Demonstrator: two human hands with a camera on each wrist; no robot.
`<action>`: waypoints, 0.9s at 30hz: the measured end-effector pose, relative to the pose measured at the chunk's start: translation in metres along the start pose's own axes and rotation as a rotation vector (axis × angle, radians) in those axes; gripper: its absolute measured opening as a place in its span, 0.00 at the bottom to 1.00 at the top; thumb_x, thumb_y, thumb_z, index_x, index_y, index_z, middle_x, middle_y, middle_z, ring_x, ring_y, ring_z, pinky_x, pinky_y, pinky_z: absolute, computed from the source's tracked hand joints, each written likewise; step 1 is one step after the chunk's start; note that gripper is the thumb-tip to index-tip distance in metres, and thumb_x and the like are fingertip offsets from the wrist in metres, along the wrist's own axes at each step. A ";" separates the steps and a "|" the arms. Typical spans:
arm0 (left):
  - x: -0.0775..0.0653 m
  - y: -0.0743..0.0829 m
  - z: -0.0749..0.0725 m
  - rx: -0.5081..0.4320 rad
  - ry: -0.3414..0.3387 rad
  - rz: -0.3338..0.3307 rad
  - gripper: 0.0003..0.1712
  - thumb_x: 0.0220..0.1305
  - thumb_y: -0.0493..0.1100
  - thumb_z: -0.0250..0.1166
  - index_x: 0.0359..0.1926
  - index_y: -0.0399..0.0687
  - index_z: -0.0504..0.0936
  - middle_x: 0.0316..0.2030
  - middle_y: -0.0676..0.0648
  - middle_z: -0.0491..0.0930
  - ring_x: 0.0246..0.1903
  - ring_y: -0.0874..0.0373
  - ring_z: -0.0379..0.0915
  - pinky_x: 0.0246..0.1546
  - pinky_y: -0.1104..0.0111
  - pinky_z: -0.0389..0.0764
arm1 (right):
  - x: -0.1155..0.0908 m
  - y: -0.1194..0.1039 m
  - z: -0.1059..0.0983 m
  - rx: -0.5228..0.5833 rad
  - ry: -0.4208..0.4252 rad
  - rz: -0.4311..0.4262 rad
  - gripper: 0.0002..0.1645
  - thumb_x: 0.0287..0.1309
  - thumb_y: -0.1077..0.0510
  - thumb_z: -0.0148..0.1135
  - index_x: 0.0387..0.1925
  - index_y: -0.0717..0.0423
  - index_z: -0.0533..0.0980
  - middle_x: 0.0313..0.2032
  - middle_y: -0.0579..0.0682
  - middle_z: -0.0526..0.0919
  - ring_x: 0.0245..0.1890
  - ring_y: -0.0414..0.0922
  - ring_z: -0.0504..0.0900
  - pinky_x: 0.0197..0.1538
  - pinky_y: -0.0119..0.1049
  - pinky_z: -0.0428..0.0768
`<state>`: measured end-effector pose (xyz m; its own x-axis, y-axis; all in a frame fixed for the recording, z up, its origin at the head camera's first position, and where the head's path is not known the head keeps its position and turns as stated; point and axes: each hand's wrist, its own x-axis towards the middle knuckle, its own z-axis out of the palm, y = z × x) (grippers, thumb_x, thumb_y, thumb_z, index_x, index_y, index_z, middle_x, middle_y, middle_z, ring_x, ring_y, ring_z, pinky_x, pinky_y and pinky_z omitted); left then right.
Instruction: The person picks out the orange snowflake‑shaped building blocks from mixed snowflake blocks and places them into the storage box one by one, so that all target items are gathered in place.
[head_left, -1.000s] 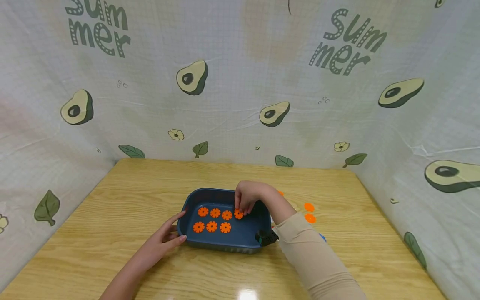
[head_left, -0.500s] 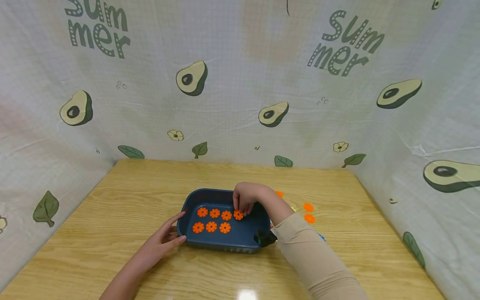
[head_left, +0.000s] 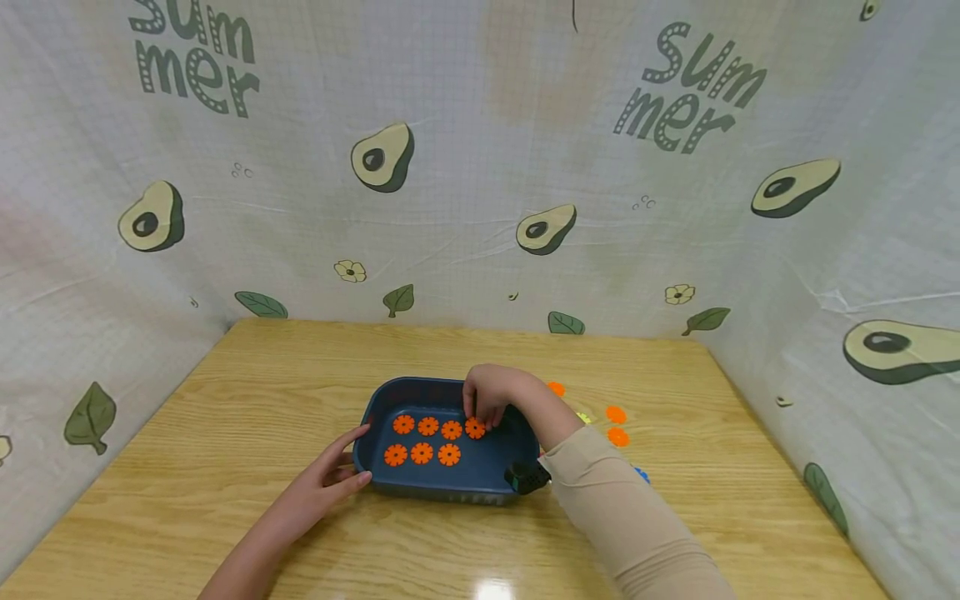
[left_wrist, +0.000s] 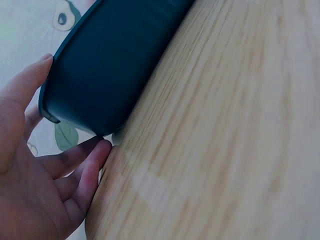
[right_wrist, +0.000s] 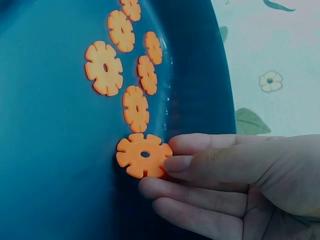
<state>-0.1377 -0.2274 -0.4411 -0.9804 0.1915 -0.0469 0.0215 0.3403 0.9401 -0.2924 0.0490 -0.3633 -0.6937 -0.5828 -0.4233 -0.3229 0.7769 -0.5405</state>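
Note:
A dark blue plastic tray (head_left: 476,473) sits on the table. My left hand (head_left: 330,475) grips its left end; in the left wrist view the thumb (left_wrist: 37,75) lies at the rim and curled fingers touch the tray's lower edge. Over the tray's back right part, my right hand (head_left: 497,392) pinches an orange notched disc (right_wrist: 131,157) between thumb and fingers, close to the tray floor. That disc is the rightmost of the back row. Several more orange notched discs (head_left: 422,453) lie flat inside the tray in two rows.
Loose orange discs (head_left: 617,414) lie on the wooden table (head_left: 300,367) right of the tray, with a yellow piece (head_left: 584,418) and a blue piece (head_left: 642,474) partly behind the right sleeve (head_left: 622,508). A printed cloth (head_left: 465,167) hangs behind and at both sides.
Both hands and the discs keep their places in the tray. The whole head view shifts very slightly.

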 end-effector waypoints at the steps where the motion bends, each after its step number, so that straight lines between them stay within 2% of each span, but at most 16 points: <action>1: 0.000 0.000 0.000 0.000 0.003 -0.002 0.40 0.65 0.46 0.66 0.74 0.55 0.59 0.61 0.34 0.69 0.55 0.43 0.73 0.47 0.69 0.76 | 0.000 0.000 0.000 -0.002 0.001 0.001 0.12 0.55 0.75 0.63 0.29 0.58 0.84 0.26 0.52 0.85 0.25 0.50 0.84 0.31 0.41 0.82; 8: 0.001 0.000 -0.002 0.004 -0.009 0.024 0.40 0.67 0.45 0.65 0.74 0.52 0.57 0.60 0.32 0.68 0.55 0.41 0.73 0.47 0.68 0.76 | 0.003 -0.001 0.000 -0.003 -0.001 0.016 0.10 0.55 0.75 0.64 0.32 0.59 0.84 0.27 0.52 0.85 0.25 0.49 0.84 0.30 0.39 0.82; 14: 0.000 0.000 0.001 0.010 0.009 -0.004 0.40 0.65 0.46 0.66 0.74 0.56 0.59 0.60 0.33 0.69 0.55 0.43 0.73 0.47 0.67 0.76 | 0.000 -0.003 -0.001 -0.010 -0.003 0.016 0.11 0.54 0.75 0.65 0.34 0.60 0.84 0.27 0.52 0.84 0.27 0.50 0.84 0.31 0.39 0.82; 18: 0.000 0.001 0.001 0.013 0.001 0.008 0.39 0.66 0.45 0.65 0.74 0.54 0.58 0.60 0.32 0.69 0.55 0.42 0.73 0.48 0.66 0.76 | -0.005 -0.002 -0.003 -0.011 -0.009 0.005 0.11 0.53 0.75 0.65 0.34 0.60 0.84 0.28 0.52 0.84 0.28 0.50 0.84 0.34 0.41 0.82; 27: 0.001 0.000 0.002 0.010 0.011 0.002 0.40 0.66 0.44 0.66 0.74 0.54 0.58 0.60 0.33 0.69 0.54 0.44 0.74 0.46 0.69 0.76 | -0.019 0.000 -0.008 -0.052 -0.023 -0.090 0.09 0.54 0.72 0.67 0.37 0.59 0.84 0.33 0.47 0.85 0.30 0.43 0.82 0.39 0.41 0.81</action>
<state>-0.1383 -0.2256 -0.4416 -0.9825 0.1816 -0.0410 0.0254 0.3491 0.9367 -0.2845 0.0615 -0.3496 -0.6456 -0.6555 -0.3918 -0.4163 0.7322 -0.5390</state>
